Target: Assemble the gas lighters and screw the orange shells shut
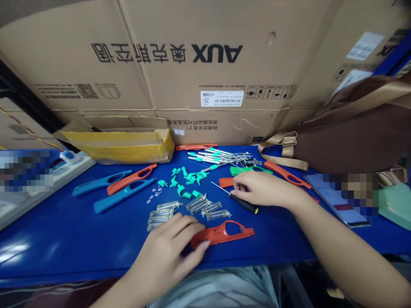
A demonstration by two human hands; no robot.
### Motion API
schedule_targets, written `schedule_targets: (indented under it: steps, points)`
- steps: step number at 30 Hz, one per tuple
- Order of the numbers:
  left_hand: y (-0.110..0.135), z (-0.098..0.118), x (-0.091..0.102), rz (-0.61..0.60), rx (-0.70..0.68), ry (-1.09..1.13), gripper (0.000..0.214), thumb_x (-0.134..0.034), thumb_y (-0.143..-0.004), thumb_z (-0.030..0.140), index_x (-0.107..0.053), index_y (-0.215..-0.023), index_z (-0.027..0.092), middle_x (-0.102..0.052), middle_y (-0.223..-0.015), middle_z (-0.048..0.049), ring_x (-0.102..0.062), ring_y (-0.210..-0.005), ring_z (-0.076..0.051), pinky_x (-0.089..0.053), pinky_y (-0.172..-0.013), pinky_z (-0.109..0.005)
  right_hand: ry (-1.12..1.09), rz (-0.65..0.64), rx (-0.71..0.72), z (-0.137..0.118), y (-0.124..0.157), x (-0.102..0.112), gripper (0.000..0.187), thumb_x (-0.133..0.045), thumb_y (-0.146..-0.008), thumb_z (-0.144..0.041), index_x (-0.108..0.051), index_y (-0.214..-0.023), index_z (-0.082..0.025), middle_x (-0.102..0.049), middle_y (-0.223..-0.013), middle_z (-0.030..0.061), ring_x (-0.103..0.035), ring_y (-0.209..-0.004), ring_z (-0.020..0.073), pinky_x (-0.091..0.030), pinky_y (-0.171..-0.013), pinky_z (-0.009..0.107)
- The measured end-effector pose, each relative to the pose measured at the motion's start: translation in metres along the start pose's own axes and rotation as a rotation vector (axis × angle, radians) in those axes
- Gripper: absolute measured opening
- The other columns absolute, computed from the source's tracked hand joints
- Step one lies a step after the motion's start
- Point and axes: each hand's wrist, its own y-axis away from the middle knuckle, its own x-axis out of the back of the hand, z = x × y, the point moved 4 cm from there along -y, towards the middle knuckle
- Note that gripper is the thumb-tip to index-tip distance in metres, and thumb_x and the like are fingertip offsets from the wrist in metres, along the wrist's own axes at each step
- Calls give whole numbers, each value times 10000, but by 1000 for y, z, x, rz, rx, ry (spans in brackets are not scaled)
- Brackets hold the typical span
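The left hand (175, 241) pinches the left end of an orange plastic handle shell (215, 235) on the bench (112, 250); the shell extends rightward from this nearer grip, long axis nearly crosswise, looped end pointing right; beyond, the curled right hand (258, 188), contents unclear, is beside a black-and-yellow screwdriver (244, 204).

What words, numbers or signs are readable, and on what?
"AUX": cardboard, upside down.
"奥克斯空调": same cardboard.
"师傅您辛苦了!": same.
"请在搬运时对我温柔些": same.
"25": white label.
"KFR-46G": same label, uncertain.
Too blurred or small: sticker, clothing lettering, other print.
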Motion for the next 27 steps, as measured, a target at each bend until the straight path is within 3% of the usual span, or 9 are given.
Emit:
schedule_targets:
  steps: [5, 14, 27]
  points:
    - [2, 0, -5, -60, -2, 0, 209, -601, -980, 292, -650, -1171, 223, -716, -1090, -72, -659, -913, -228, -567, -782, -355, 54, -51, -27, -1, 0, -2, 234, -680, -859, -438, -642, -814, -212, -682, -789, 33, -574, -676, 176, -308, -554, 288]
    - [-14, -5, -10, -178, -6, -41, 200, -535, -1011, 300, -650, -1150, 215, -676, -1085, -75, -640, -953, -249, -566, -805, -401, 136, -24, -67, 2, 0, 1, 186, -563, -875, -295, -586, -715, -203, -676, -763, 50, -547, -651, 176, -280, -561, 297]
    - [-48, -17, -12, -266, -29, -183, 220, -517, -1014, 312, -670, -1115, 190, -687, -1076, -83, -656, -995, -273, -581, -819, -417, 145, -114, -181, 22, 15, 20, 131, -636, -674, -187, -517, -627, -214, -571, -595, -19, -439, -519, 129, -219, -510, 290]
